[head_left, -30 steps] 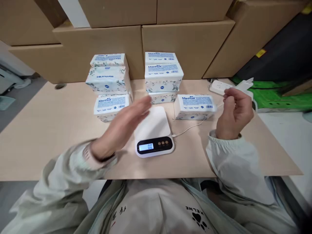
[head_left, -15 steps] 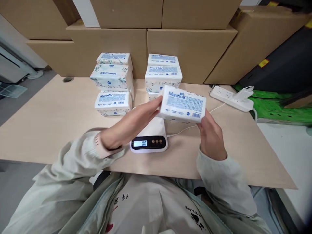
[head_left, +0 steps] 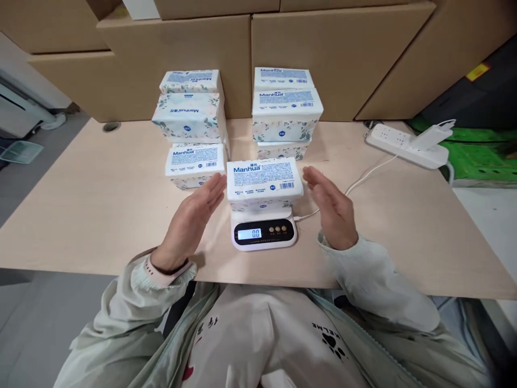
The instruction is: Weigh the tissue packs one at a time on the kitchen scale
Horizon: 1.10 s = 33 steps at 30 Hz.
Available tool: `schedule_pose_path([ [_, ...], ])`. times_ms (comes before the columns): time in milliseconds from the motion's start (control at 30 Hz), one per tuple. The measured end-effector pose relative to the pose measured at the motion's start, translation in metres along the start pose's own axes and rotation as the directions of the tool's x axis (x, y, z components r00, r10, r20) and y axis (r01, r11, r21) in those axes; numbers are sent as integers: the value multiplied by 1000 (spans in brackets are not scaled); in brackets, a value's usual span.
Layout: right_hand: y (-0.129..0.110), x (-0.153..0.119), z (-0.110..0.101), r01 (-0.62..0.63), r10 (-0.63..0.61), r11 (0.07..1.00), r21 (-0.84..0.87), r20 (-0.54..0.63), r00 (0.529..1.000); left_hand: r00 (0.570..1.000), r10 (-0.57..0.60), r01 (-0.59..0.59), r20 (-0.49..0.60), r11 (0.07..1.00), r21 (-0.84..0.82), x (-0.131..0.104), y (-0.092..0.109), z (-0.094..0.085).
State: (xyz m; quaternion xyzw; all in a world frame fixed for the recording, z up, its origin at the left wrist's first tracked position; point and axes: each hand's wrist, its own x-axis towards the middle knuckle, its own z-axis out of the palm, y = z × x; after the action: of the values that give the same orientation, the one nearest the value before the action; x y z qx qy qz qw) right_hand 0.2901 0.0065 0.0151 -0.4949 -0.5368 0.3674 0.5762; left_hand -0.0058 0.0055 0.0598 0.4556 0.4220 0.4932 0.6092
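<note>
At nine o'clock of the tissue pack [head_left: 264,182], your left hand [head_left: 189,221]: flat, fingers spread, empty. Centre: pack lying on the scale [head_left: 263,231]. At three o'clock, your right hand [head_left: 333,207]: flat, empty, just beside the pack.

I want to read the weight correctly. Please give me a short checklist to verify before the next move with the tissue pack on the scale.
1. Tissue pack lies flat on the scale: ok.
2. Left hand is off the pack: cannot tell, fingertips are very close.
3. Right hand is off the pack: ok, a gap shows.
4. Display gives a weight: not ok, it reads 0.0.
5. Display is uncovered: ok.
6. Cable is plugged into the scale: ok.
</note>
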Motion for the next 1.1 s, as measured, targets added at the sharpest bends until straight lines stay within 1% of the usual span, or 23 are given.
schedule_pose_path([
  [67, 4, -1, -4, 63, -61, 998, 4, -177, 982, 990, 130, -129, -61, 991, 18, 6, -13, -8],
  [100, 5, -1, -5, 71, -66, 997, 10, -240, 969, 980, 186, -185, -74, 983, 22, 8, -18, -12],
  [167, 5, 1, -7, 48, -31, 998, 46, -316, 948, 964, 256, -255, -69, 967, 21, 10, -27, -17],
  [233, 3, 4, -8, -2, 42, 993, 115, -346, 937, 957, 285, -285, -44, 958, 15, 10, -31, -19],
  [333, 2, 8, -7, -94, 162, 972, 215, -325, 932, 965, 262, -262, -6, 965, -23, 8, -32, -19],
  [400, 2, 9, -8, -128, 192, 966, 225, -289, 938, 975, 220, -220, 4, 974, -55, 7, -32, -18],
  [500, 1, 8, -9, -132, 184, 969, 211, -252, 950, 982, 188, -187, 0, 979, -79, 8, -33, -18],
  [667, -2, 3, -9, -150, 205, 958, 242, -220, 953, 980, 197, -198, -19, 978, -61, 10, -33, -19],
  [833, -3, 1, -2, -166, 222, 949, 269, -194, 956, 976, 215, -215, -21, 975, -51, 10, -34, -20],
  [967, -1, 4, 0, -138, 207, 952, 272, -242, 948, 973, 230, -228, 15, 972, -57, 9, -36, -21],
  [1100, 2, 7, -3, -116, 183, 963, 242, -275, 944, 978, 208, -206, 12, 976, -71, 7, -35, -20],
])
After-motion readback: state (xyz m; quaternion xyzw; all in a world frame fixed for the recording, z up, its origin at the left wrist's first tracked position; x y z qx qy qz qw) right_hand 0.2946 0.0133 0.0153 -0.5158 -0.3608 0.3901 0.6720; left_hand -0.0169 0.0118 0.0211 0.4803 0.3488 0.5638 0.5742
